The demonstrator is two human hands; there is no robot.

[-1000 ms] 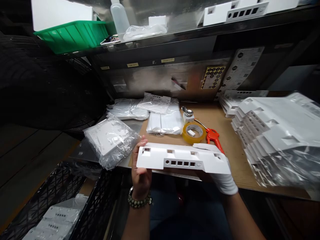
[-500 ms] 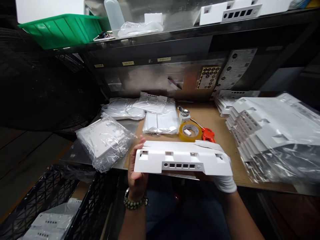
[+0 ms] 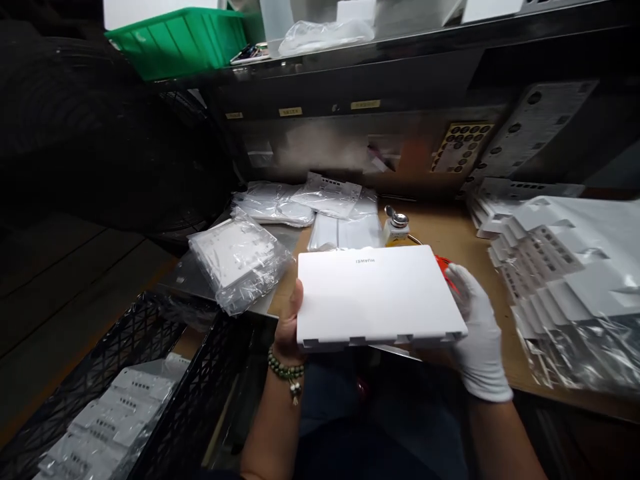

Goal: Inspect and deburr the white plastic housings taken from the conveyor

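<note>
A white router housing (image 3: 375, 293) is held over the front of the table, its smooth face up with the HUAWEI lettering upside down to me. My left hand (image 3: 289, 327), bare and with a beaded bracelet at the wrist, grips its left end; the thumb shows at the edge and the other fingers are hidden. On the right end is my right hand (image 3: 480, 340) in a white glove, its fingers curled along that side and partly hidden. Behind the housing, a bottle with a metal cap (image 3: 397, 227) and a bit of an orange-red tool (image 3: 445, 267) show.
Bagged white housings (image 3: 565, 260) are stacked at the right. More bagged parts (image 3: 237, 257) lie left and at the back. A black crate (image 3: 200, 363) with bagged housings stands lower left. A shelf overhead carries a green bin (image 3: 180, 43).
The router housing has tipped, so its lettered face now shows instead of the side with the ports. My gloved right hand has come into fuller view at its right end. The view has shifted.
</note>
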